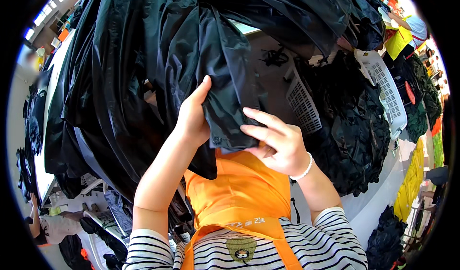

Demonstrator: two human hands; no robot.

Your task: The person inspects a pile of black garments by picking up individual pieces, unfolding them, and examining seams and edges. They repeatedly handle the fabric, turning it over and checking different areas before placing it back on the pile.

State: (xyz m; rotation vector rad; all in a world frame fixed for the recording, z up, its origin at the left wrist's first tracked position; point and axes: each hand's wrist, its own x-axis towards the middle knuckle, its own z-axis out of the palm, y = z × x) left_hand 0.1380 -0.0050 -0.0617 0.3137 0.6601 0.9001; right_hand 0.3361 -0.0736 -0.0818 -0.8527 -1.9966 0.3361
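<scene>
A shiny black garment hangs toward me, its narrow end held up in front of my orange apron. That end looks like a cuff or hem, and a small round snap shows near its lower corner. My left hand grips the left edge, thumb up along it and fingers hidden behind the cloth. At the right edge my right hand is closed on the hem, two fingers lying over the front. Its other fingers are partly hidden below the cloth.
More black garments drape in a thick pile over the table ahead and left. To the right, a white plastic basket stands by a heap of black clothing. Another white basket is farther right, near a person.
</scene>
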